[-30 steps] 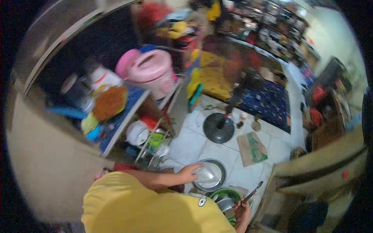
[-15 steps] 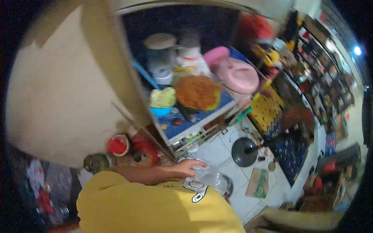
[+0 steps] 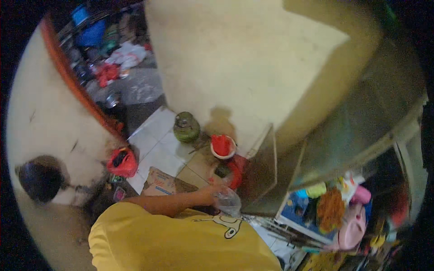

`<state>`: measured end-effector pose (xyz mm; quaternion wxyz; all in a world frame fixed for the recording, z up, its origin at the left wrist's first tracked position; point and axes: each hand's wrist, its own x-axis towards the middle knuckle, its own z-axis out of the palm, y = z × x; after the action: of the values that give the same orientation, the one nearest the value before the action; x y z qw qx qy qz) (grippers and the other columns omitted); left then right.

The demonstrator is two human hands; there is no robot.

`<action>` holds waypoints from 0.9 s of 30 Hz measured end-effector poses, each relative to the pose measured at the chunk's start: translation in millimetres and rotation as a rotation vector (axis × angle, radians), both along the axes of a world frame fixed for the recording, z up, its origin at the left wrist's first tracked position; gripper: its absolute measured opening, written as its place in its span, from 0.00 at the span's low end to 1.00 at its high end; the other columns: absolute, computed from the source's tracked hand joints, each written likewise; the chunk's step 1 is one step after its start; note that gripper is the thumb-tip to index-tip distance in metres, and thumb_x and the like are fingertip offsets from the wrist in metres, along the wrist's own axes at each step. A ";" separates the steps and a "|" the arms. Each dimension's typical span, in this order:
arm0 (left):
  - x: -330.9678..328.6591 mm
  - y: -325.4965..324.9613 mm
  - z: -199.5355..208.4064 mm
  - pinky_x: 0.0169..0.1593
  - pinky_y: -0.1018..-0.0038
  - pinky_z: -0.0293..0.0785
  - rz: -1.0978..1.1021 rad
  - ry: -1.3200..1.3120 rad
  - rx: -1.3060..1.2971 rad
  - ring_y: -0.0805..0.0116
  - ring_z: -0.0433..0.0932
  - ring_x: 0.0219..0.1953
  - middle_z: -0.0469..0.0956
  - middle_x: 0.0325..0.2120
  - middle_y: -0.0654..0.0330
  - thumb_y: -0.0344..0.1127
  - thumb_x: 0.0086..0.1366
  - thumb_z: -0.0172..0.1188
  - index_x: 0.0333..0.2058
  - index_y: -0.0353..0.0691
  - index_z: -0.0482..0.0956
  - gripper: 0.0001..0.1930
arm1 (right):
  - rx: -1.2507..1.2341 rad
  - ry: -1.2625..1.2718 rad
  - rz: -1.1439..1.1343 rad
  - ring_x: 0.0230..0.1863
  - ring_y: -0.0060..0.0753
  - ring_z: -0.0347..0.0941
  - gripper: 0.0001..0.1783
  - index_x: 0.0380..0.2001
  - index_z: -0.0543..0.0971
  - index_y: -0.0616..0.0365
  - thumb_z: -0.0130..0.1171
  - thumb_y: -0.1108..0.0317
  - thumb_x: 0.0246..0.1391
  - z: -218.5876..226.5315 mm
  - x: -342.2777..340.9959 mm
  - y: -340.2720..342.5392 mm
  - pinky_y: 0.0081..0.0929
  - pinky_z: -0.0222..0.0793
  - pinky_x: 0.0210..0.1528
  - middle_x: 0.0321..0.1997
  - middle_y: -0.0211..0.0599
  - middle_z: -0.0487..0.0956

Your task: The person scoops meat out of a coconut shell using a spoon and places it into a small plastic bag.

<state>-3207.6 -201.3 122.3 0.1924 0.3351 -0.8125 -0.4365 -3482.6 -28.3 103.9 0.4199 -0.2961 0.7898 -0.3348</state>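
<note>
My left arm [image 3: 167, 204] reaches across the front of my yellow shirt [image 3: 181, 239]. At its end, my left hand [image 3: 209, 195] is closed on a clear, thin plastic item [image 3: 228, 201], bag-like in look, whose exact kind I cannot make out. Just beyond that hand stand a red tub [image 3: 236, 174] and a white-rimmed bucket holding a red plastic bag [image 3: 221, 145]. My right hand is hidden from this view.
A green gas cylinder [image 3: 186, 128] stands by the wall. Flattened cardboard [image 3: 159, 182] and a red bag [image 3: 122, 162] lie on the left. On the right, a blue-topped shelf [image 3: 289, 216] bears a mound of orange food [image 3: 331, 210] and a pink lidded container [image 3: 351, 230].
My view has swung left, from the shelf and floor toward the wall, cylinder and doorway. The left hand still holds the clear plastic item, now near the red tub.
</note>
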 end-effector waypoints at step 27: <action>454.0 -237.6 95.6 0.43 0.71 0.62 0.982 -0.051 -0.035 0.56 0.64 0.42 0.60 0.43 0.50 0.22 0.40 0.44 0.36 0.41 0.68 0.19 | -0.419 0.832 1.032 0.14 0.22 0.62 0.08 0.20 0.64 0.59 0.48 0.67 0.42 -36.2 317.2 -571.8 0.19 0.61 0.17 0.15 0.33 0.67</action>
<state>-2753.6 -438.8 217.9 0.3611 0.6860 -0.5700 -0.2723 -3165.4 -600.1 67.7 0.1217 -0.8124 0.5620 -0.0964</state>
